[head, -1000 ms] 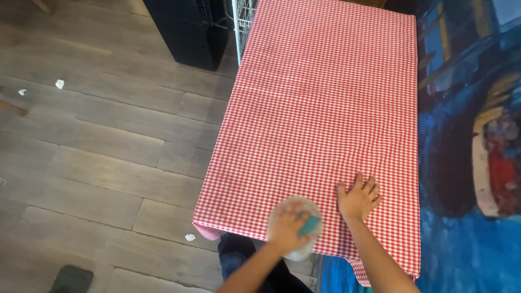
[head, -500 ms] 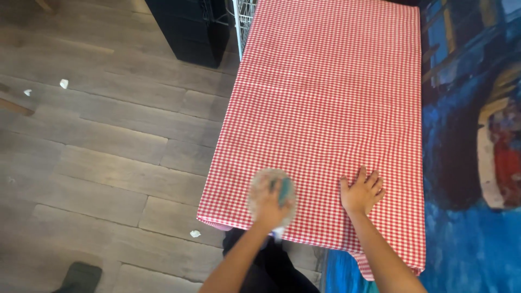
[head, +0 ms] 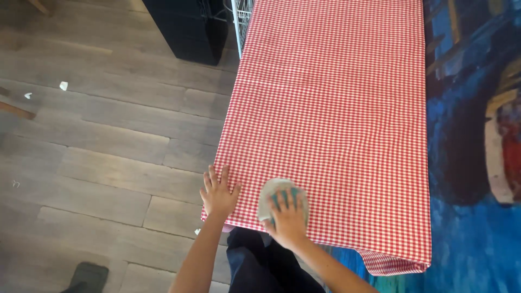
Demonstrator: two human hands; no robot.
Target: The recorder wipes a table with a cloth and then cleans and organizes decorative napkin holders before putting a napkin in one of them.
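Note:
A table with a red-and-white checked tablecloth [head: 336,108] runs away from me. My right hand [head: 288,220] presses down on a pale round cloth [head: 269,194] with a teal patch, near the table's front edge; its fingers spread over the top of the cloth. My left hand [head: 217,194] lies flat and open on the tablecloth at the front left corner, a hand's width left of the cloth and holding nothing.
Grey wooden floor [head: 108,135] lies to the left, with small white scraps [head: 63,85]. A black cabinet [head: 187,27] and a white wire rack [head: 241,13] stand by the table's far left. A blue painted surface [head: 472,135] borders the right side.
The cloth was under my left hand with my right hand flat beside it. Now my right hand is on the cloth and my left hand rests flat at the left corner.

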